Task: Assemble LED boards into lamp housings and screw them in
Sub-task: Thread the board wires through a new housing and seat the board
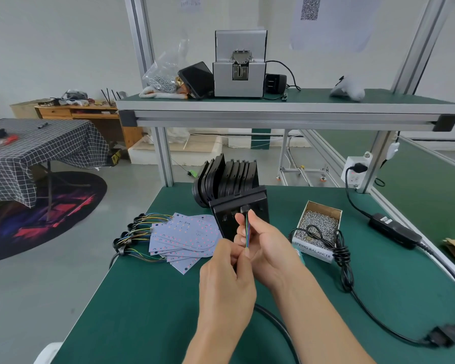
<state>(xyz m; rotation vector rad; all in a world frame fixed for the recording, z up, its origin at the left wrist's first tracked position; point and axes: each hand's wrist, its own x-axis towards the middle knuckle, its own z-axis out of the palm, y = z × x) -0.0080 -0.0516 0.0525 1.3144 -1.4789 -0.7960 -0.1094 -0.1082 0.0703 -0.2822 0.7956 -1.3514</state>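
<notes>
Over green matting, both hands (pixel 247 256) pinch, seemingly, thin coloured wires (pixel 247 233) against a black housing (pixel 238 206)

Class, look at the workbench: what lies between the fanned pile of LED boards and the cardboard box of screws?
In the head view, the black lamp housing and both hands, left hand and right hand, pinching its coloured wires.

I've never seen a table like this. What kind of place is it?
Probably a small workshop where lamps get put together: a green workbench, a stack of black lamp housings, LED boards and a box of screws.
</notes>
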